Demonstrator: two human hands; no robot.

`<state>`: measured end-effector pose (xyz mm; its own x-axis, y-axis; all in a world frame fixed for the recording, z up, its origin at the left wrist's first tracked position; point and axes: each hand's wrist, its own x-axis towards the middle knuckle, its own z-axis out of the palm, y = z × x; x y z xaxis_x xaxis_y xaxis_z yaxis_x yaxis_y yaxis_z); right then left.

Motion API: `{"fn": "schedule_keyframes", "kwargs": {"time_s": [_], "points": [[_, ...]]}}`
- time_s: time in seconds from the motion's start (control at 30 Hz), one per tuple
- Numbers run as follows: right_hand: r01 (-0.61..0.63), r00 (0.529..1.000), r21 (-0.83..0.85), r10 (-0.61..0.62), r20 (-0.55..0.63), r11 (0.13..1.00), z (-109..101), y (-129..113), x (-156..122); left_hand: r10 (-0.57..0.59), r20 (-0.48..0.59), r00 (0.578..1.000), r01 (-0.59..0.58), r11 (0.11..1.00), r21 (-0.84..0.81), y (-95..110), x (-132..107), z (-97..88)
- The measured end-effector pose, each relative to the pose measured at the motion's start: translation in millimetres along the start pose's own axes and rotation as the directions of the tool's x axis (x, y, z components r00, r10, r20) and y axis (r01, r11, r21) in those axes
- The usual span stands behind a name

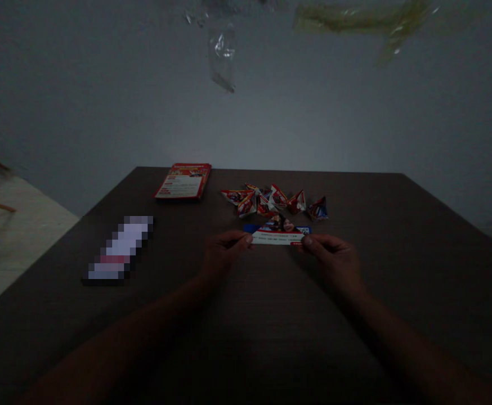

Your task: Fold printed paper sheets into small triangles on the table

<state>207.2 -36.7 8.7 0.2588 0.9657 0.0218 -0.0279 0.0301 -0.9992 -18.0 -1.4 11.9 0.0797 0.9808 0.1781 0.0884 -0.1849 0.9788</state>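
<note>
Between my two hands is a folded paper flyer (277, 237), printed in white, red and blue with a picture on it. My left hand (224, 253) pinches its left end between thumb and fingers. At the right end, my right hand (334, 259) grips it the same way. Just beyond the flyer lie several folded paper pieces (277, 197) in red, white and blue, bunched together with pointed corners. One darker folded piece (318, 209) sits at the right of the bunch.
A stack of red and white flyers (182, 181) lies at the table's back left. Nearer on the left is a phone (119, 247) with a blurred, lit screen. The dark table (398, 225) meets a wall (313, 112) bearing tape and a scrap of clear plastic.
</note>
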Motion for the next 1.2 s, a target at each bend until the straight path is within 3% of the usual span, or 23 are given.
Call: {"fn": "schedule_keyframes", "kwargs": {"time_s": [0.17, 0.43, 0.6, 0.73, 0.83, 1.0, 1.2], "points": [[0.015, 1.0, 0.01, -0.015, -0.026, 1.0, 1.3, -2.1, 0.8, -0.063, -0.069, 0.996, 0.057, 0.994, -0.09, -2.9, -0.1, 4.5], [0.045, 0.997, 0.134, -0.037, -0.065, 0.99, 5.3, -2.6, 2.3, -0.104, -0.073, 0.992, 0.084, 0.969, -0.232, -1.9, 1.1, 5.1], [0.011, 0.999, 0.095, -0.008, -0.031, 0.995, 4.8, -7.6, -0.2, -0.123, 0.019, 0.992, 0.123, 0.952, -0.28, -5.6, 2.8, 4.6], [-0.044, 0.999, 0.113, 0.043, 0.012, 0.993, 5.9, -4.0, -1.5, -0.158, 0.114, 0.981, 0.178, 0.964, -0.197, -8.1, 2.2, 6.6], [-0.101, 0.99, 0.117, 0.088, 0.108, 0.988, 7.5, 1.6, -1.5, -0.157, 0.15, 0.976, 0.18, 0.973, -0.147, -8.1, 0.6, 9.2], [-0.146, 0.951, 0.079, 0.118, 0.287, 0.986, 10.7, 7.7, -1.1, -0.153, 0.254, 0.955, 0.226, 0.93, -0.29, -6.8, -2.9, 13.9], [-0.164, 0.95, 0.091, 0.132, 0.282, 0.982, 11.6, 7.7, -0.9, -0.16, 0.315, 0.935, 0.267, 0.903, -0.335, -2.9, -5.5, 17.5]]}}
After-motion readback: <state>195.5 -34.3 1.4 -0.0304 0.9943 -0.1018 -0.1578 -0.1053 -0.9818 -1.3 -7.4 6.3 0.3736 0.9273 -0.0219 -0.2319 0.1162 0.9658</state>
